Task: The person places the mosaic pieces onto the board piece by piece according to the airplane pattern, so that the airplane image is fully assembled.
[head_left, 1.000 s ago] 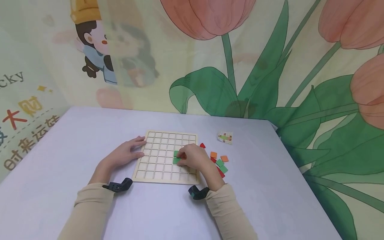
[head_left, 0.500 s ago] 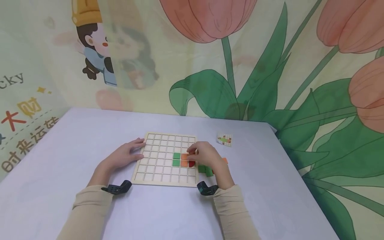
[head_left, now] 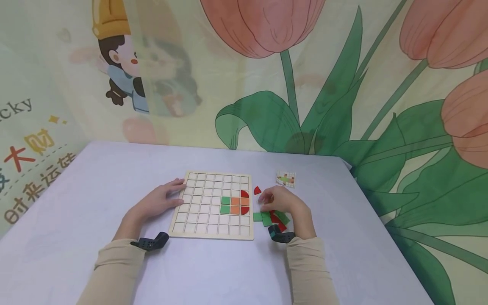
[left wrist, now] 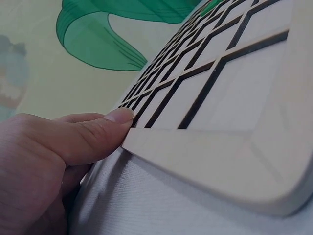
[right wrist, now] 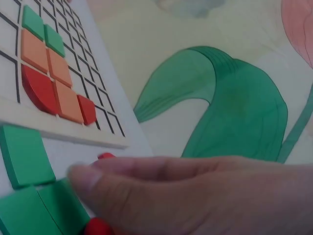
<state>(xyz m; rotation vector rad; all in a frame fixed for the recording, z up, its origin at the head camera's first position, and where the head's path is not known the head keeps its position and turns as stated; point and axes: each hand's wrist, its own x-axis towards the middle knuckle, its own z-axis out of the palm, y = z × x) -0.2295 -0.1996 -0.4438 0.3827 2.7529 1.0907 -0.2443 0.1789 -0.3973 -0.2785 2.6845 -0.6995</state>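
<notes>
A square wooden grid board [head_left: 209, 233] lies on the table. Along its left edge rests my left hand [head_left: 162, 197], fingers extended and thumb [left wrist: 102, 137] touching the rim. On the board's right half sit green squares [head_left: 225, 200], orange squares [head_left: 235, 209] and two red quarter-circle pieces [head_left: 245, 210]. My right hand [head_left: 284, 200] hovers just right of the board above loose pieces, fingers bent, a small gap between thumb and index; no piece shows there. Under and beside it lie green squares [right wrist: 27, 156] and red pieces [head_left: 280, 224], partly hidden by the hand.
A loose red quarter circle [head_left: 257, 190] lies off the board's right edge. Behind it is a small pattern card [head_left: 286, 179]. White cloth covers the table [head_left: 206, 271], and a printed tulip curtain [head_left: 263, 118] hangs at the far edge.
My right hand has moved right, from over the board's green squares to above the loose pieces. The orange and red pieces it covered now show. My left hand stays at the board's edge.
</notes>
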